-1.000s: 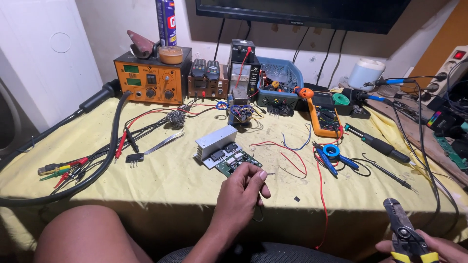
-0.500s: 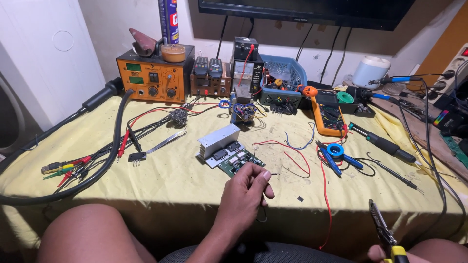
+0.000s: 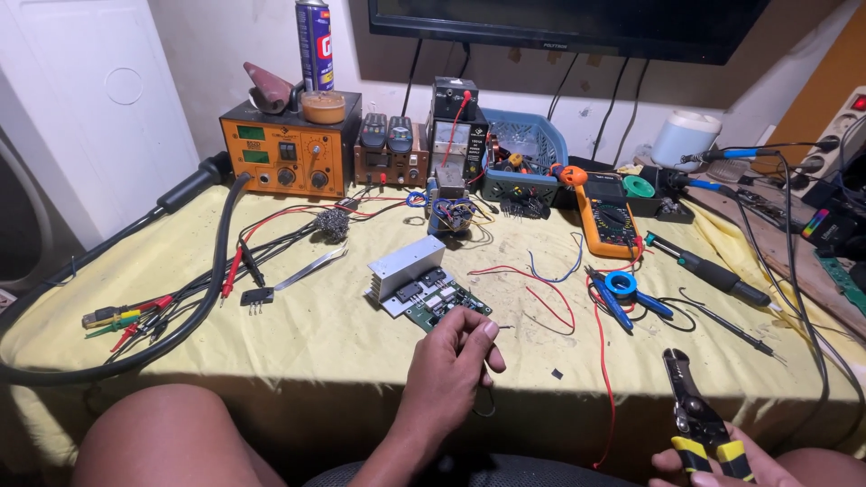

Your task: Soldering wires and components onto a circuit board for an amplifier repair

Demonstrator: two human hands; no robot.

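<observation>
My left hand [image 3: 446,370] rests on the yellow cloth at the table's front edge. Its fingers are pinched together on a thin wire [image 3: 485,410] that loops down below the hand. Just beyond the fingertips lies a green circuit board [image 3: 442,307] with a silver heatsink [image 3: 406,263]. My right hand [image 3: 713,469] is at the bottom right, mostly out of frame. It grips the yellow-and-black handles of a pair of pliers [image 3: 686,406], whose dark jaws point up and away from me.
An orange soldering station [image 3: 289,149], a blue basket [image 3: 528,149] and an orange multimeter [image 3: 609,216] stand at the back. Tweezers [image 3: 311,269], a screwdriver [image 3: 708,269], a blue tape roll [image 3: 622,284], red wires [image 3: 600,361] and a thick black hose [image 3: 180,298] lie around.
The pliers in my right hand dipped low, then came back up a little further left. My left hand stays pinched by the board.
</observation>
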